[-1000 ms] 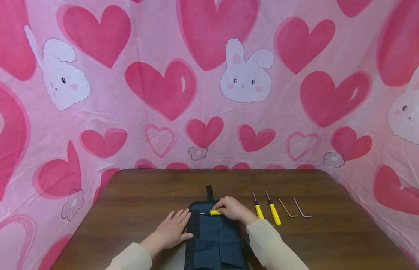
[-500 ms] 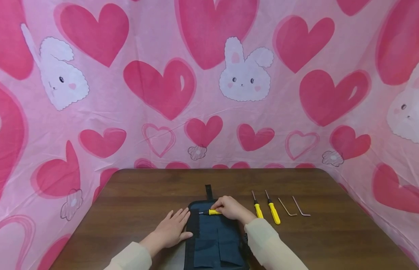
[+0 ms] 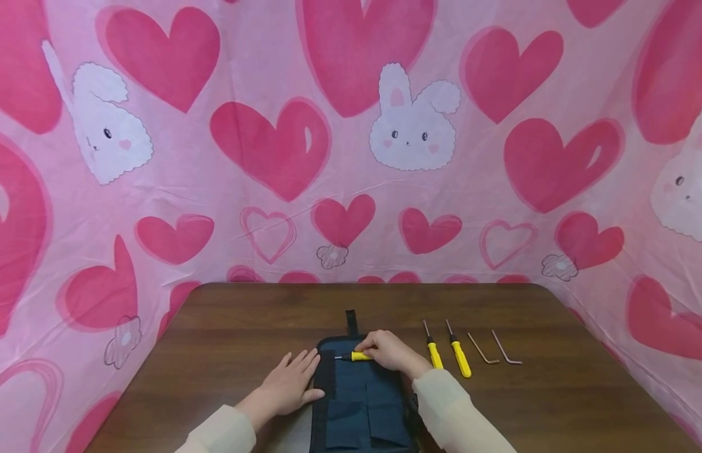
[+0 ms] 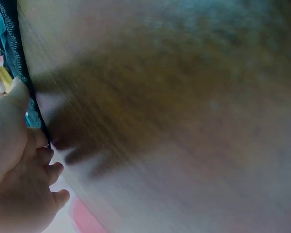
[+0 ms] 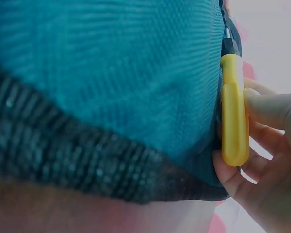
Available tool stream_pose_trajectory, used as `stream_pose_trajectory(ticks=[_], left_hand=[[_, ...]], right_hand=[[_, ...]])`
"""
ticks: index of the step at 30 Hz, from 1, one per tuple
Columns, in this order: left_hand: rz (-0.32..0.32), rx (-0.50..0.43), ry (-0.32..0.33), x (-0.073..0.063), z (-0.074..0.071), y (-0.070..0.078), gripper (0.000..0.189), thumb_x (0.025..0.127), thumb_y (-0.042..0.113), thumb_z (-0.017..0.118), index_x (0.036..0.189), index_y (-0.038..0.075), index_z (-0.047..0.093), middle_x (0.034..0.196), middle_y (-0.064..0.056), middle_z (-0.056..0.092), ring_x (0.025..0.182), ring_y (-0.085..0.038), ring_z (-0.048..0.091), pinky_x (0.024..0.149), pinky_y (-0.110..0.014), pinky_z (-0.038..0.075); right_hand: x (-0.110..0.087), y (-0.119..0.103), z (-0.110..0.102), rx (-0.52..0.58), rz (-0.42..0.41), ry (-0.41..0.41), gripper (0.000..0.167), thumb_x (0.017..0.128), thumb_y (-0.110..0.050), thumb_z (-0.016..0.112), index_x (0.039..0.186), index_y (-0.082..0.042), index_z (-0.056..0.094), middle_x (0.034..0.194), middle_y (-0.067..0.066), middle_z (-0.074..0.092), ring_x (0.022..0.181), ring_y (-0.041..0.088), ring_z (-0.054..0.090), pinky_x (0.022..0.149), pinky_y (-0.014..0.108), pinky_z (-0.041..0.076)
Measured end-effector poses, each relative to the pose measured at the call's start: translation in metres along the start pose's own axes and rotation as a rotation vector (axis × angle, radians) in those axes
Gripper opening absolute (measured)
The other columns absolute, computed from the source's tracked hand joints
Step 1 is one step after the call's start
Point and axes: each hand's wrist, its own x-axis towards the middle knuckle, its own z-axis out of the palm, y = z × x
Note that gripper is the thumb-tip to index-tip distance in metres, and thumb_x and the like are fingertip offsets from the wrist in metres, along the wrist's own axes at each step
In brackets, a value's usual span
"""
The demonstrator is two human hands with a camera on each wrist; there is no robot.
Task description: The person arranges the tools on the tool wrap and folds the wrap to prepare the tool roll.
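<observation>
A dark blue tool pouch [image 3: 351, 384] with pockets and a black edge band lies open on the wooden table. My left hand [image 3: 290, 384] rests at the pouch's left edge, fingers extended; its fingertips and thumb touch that border. With my right hand [image 3: 387, 350] I pinch the yellow handle of a screwdriver [image 3: 360, 357] over the upper part of the pouch. Its shaft points left, and the tip reaches the black band. The right wrist view shows the thumb and fingers around the yellow handle [image 5: 235, 116], close to the blue fabric.
Right of the pouch lie two more yellow-handled screwdrivers, a nearer one [image 3: 433, 353] partly behind the right sleeve and another [image 3: 460, 360]. Two L-shaped hex keys, one brassy [image 3: 482, 350] and one silvery [image 3: 504, 350], lie farther right. A black strap [image 3: 351, 323] extends from the pouch's far edge.
</observation>
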Motion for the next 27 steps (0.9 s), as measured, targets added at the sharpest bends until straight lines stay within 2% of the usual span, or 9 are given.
stream_pose_trajectory(ticks=[12,20,27], left_hand=[[0.007,-0.012,-0.011,-0.001,0.0,0.0,0.072,0.089,0.051,0.049,0.138,0.0,0.039,0.143,-0.015,0.034,0.132,-0.032,0.028,0.104,-0.052,0.02],[0.018,-0.011,-0.001,-0.001,0.002,-0.001,0.072,0.089,0.051,0.048,0.138,0.0,0.038,0.143,-0.016,0.034,0.132,-0.032,0.028,0.104,-0.052,0.02],[0.012,-0.017,-0.001,0.0,0.001,-0.001,0.072,0.089,0.051,0.049,0.138,0.0,0.039,0.143,-0.016,0.034,0.132,-0.032,0.028,0.104,-0.052,0.02]], right_hand=[[-0.005,0.008,-0.004,0.086,-0.009,0.066,0.022,0.087,-0.011,0.064,0.107,-0.005,0.069,0.099,0.003,0.065,0.085,0.017,0.056,0.078,0.032,0.05],[-0.013,0.014,-0.018,0.118,0.004,0.126,0.029,0.089,-0.017,0.062,0.115,-0.004,0.064,0.1,0.003,0.063,0.085,0.019,0.055,0.079,0.034,0.05],[-0.025,0.018,-0.034,0.157,0.025,0.206,0.034,0.089,-0.02,0.062,0.119,-0.003,0.061,0.113,0.011,0.062,0.098,0.026,0.058,0.083,0.038,0.049]])
